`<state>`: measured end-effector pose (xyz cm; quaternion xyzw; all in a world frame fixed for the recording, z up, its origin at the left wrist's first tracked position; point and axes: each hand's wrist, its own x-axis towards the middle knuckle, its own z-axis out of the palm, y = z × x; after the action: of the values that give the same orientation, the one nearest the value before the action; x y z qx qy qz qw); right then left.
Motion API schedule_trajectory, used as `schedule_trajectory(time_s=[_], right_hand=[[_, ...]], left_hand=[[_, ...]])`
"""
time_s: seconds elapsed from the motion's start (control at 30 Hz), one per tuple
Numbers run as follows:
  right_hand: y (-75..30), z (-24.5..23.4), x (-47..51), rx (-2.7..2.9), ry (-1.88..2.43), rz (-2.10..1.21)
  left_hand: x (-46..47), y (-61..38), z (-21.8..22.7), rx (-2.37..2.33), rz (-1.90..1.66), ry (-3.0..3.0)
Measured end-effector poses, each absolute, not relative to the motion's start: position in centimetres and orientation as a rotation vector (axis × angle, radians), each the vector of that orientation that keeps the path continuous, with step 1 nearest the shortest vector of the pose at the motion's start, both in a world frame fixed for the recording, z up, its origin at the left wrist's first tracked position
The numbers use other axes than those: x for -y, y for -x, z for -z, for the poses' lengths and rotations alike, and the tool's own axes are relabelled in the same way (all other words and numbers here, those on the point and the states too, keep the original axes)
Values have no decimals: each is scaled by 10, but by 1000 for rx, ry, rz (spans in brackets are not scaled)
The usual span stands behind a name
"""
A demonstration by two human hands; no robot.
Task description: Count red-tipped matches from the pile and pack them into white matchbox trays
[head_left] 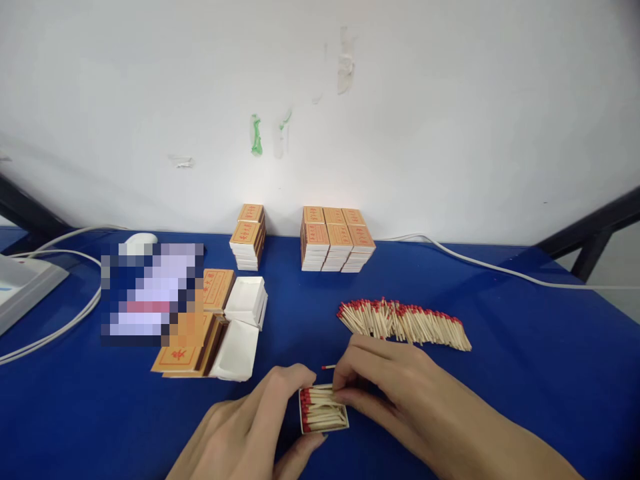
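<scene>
A small white matchbox tray (324, 432) filled with red-headed matches (320, 408) rests on the blue table near the front. My left hand (255, 420) grips it from the left, thumb on the near side and index finger on the far side. From the right, the fingertips of my right hand (385, 387) are pinched together on matches at the tray's far right corner; the exact ends there are hidden. One loose match (328, 367) pokes out just behind those fingers. Beyond my right hand lies a wide pile of matches (400, 321), heads pointing mostly away.
Stacked matchboxes (337, 237) and a smaller stack (247, 237) stand against the wall. To the left are empty white trays (237, 350), orange matchbox sleeves (177, 357), a blurred-out flat object (155, 293), a white mouse (141, 244) and white cables (65, 327).
</scene>
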<state>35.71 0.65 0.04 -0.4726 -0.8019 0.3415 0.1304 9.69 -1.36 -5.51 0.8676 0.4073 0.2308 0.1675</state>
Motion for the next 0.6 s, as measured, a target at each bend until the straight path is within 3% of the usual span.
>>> schedule_trajectory(time_s=[0.6], right_hand=[[-358, 2, -6, 2256, 1476, -1056]], left_hand=[[14, -98, 55, -1145, -571, -2371]])
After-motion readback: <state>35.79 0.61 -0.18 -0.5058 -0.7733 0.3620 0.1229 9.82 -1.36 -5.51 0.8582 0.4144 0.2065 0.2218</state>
